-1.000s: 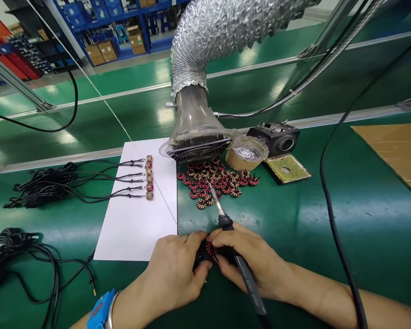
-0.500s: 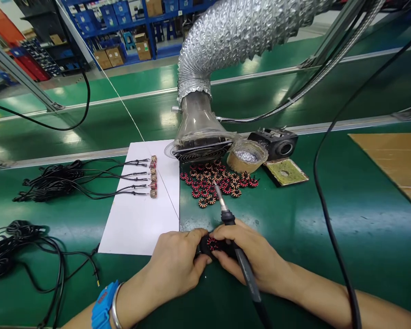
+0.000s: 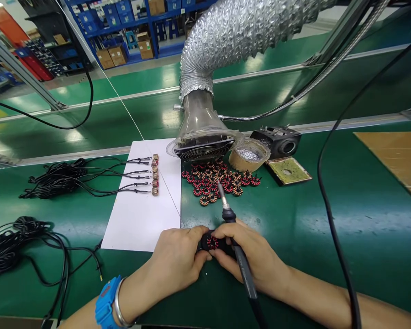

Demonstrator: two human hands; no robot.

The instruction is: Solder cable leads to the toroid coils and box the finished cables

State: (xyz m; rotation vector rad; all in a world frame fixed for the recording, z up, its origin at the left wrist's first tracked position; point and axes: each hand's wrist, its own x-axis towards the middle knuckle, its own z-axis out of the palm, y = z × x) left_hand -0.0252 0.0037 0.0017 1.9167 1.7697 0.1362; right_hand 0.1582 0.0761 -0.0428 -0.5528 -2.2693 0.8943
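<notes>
Between my hands at the front is a black holder (image 3: 204,241) with a small red-wound coil (image 3: 213,242) seated in it. My left hand (image 3: 180,253) is closed on the holder's left end, thumb and forefinger beside the coil. A soldering iron (image 3: 245,269) lies across my right hand (image 3: 256,256), its tip pointing away over a pile of small ring coils (image 3: 215,178). The thumb and forefinger of that same hand also pinch the coil and holder from the right. Part of the holder is hidden under my fingers.
A fume extractor nozzle (image 3: 200,123) hangs behind the pile. Nearby stand a solder pot (image 3: 249,153), a black iron stand (image 3: 279,140) and a yellow sponge (image 3: 288,170). White paper (image 3: 140,219) bears cabled coils (image 3: 155,176); black cable bundles (image 3: 60,178) lie left.
The view has shifted slightly. Both hands keep their grip on the holder and coil, and my fingers have moved only a little around it.
</notes>
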